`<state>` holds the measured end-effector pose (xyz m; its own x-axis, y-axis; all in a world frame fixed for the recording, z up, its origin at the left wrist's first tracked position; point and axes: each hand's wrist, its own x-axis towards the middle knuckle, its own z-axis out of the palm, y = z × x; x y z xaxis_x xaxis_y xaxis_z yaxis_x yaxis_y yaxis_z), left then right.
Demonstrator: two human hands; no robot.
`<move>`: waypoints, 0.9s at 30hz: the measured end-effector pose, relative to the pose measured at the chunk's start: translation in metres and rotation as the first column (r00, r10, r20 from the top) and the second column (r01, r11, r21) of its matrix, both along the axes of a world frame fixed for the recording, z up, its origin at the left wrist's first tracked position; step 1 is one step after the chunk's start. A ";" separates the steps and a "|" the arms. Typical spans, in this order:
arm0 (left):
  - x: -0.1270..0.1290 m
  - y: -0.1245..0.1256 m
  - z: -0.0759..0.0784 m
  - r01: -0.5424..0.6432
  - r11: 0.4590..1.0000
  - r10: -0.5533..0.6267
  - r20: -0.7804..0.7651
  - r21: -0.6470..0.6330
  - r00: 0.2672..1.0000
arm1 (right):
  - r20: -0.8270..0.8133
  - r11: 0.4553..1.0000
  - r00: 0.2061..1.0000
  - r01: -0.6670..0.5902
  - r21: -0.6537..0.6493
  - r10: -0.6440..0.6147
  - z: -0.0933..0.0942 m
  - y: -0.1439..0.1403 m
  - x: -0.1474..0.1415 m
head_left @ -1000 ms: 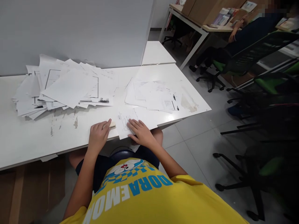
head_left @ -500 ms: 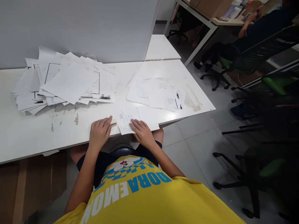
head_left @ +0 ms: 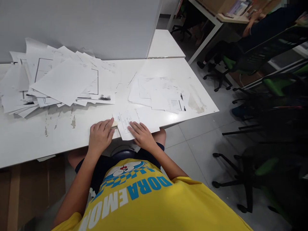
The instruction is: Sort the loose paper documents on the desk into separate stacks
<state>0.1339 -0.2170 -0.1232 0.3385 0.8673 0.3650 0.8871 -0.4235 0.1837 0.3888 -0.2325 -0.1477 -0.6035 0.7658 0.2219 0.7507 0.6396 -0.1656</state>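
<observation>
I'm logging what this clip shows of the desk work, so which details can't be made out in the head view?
- Print on the sheet under the right hand: too small to read.
- Pale object at the left hand: mostly covered by its fingers; what it is stays unclear.
- Left paper pile: cut off by the frame edge.
- Lower sheets of the right pile: hidden by those on top.

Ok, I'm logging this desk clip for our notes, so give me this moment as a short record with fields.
left hand: resting on the white table, fingertips on a small eraser-like block
right hand: flat on a printed sheet at the table edge
behind left: big loose paper pile
behind right: smaller paper stack
</observation>
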 end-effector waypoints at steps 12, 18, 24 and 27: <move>0.002 -0.001 -0.002 -0.020 1.000 0.020 -0.060 0.006 0.998 | 0.007 1.000 1.000 -0.022 0.008 0.022 -0.003 -0.009 0.006; 0.002 -0.001 -0.003 -0.029 0.999 0.031 -0.086 0.029 0.996 | -0.014 0.999 1.000 0.026 -0.018 -0.026 0.001 -0.013 0.010; 0.002 -0.002 -0.003 -0.008 1.000 0.008 -0.072 -0.010 0.997 | -0.014 1.000 1.000 0.019 0.020 -0.019 0.006 -0.017 0.009; 0.003 -0.001 -0.001 0.014 0.999 -0.016 -0.034 -0.043 0.999 | -0.010 1.000 1.000 0.029 0.007 -0.029 0.004 -0.016 0.007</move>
<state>0.1372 -0.2184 -0.1245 0.3632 0.8768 0.3153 0.8869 -0.4290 0.1715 0.3954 -0.2480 -0.1436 -0.5787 0.7815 0.2332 0.7674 0.6186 -0.1685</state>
